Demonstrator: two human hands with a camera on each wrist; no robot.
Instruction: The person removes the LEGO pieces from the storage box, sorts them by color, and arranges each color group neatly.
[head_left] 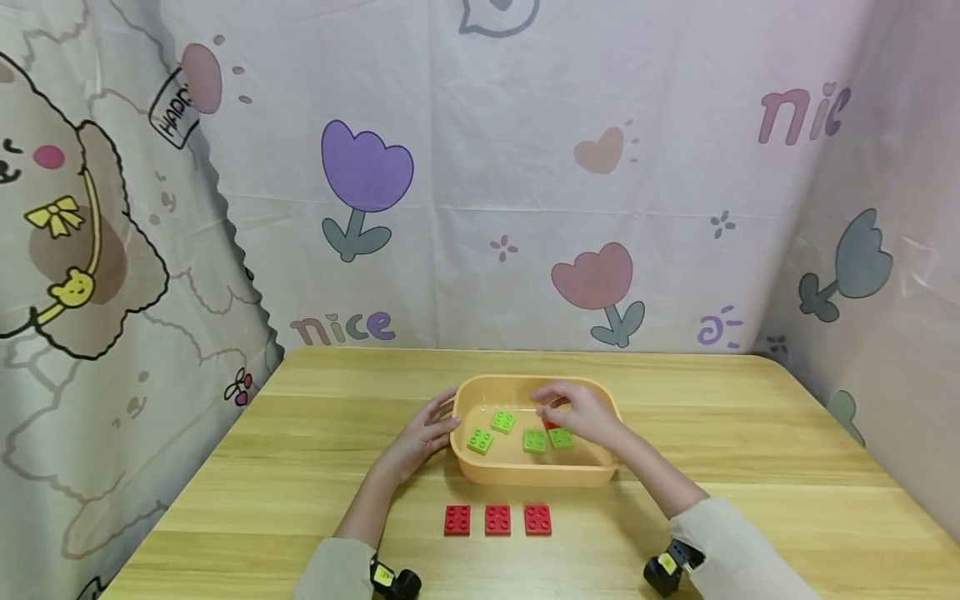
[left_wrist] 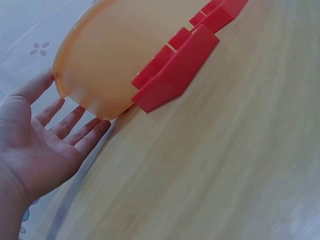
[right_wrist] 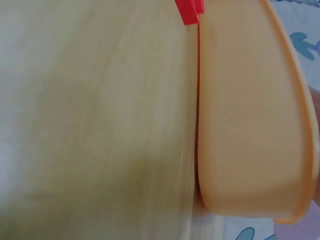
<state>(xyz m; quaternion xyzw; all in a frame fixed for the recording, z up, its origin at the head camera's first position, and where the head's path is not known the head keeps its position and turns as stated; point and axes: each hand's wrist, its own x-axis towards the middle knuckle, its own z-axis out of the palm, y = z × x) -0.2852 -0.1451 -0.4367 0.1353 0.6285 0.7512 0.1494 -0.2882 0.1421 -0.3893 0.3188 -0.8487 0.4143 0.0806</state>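
Observation:
An orange-yellow plastic tray point(head_left: 536, 475) stands on the table with several green toy bricks point(head_left: 481, 440) inside. My left hand point(head_left: 423, 435) touches its left end. In the left wrist view the hand's fingers point(left_wrist: 66, 121) are spread, tips against the tray wall, and the thumb is at the rim. Over the tray's right half my right hand point(head_left: 581, 410) reaches in, thumb and index finger apart. A red brick point(head_left: 550, 422) shows just below that thumb, partly hidden by the hand, beside a green one. In the right wrist view the tray wall hides most of the hand.
Three red bricks, the left point(head_left: 457, 521), middle point(head_left: 498, 520) and right point(head_left: 537, 520), lie in a row in front of the tray. A wood-grain table point(head_left: 750, 450) spreads around them. Printed cloth point(head_left: 480, 167) hangs behind it and at both sides.

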